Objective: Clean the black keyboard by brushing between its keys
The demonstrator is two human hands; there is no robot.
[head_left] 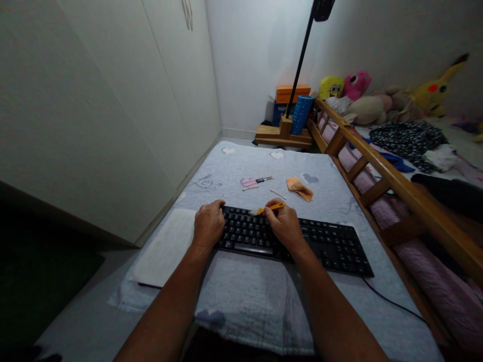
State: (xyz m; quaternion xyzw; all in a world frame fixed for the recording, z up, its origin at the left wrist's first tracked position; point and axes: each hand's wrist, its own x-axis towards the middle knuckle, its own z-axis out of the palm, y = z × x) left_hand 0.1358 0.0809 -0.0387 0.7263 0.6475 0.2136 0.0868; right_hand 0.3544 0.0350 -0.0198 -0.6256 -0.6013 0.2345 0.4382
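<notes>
A black keyboard [245,232] lies slightly slanted across the patterned cloth. Its left end is gripped by my left hand [209,223], fingers curled over the far corner. My right hand [285,226] pinches a small brush with a yellow handle [278,206]. The pale bristles point left and rest at the top row of keys. My right hand and wrist cover part of the keys. Beyond the keyboard lie an orange cloth [299,190], a thin tool with a black grip [263,179], and two thin white sticks, one of them a stick [278,194] near the cloth.
A white sheet [166,246] lies left of the keyboard on the blue-grey cover [249,291]. The keyboard's cable [396,303] runs off to the right. A wooden bed rail [381,163] borders the right side; white cabinet doors [143,110] stand left. A wooden stand [285,133] is behind.
</notes>
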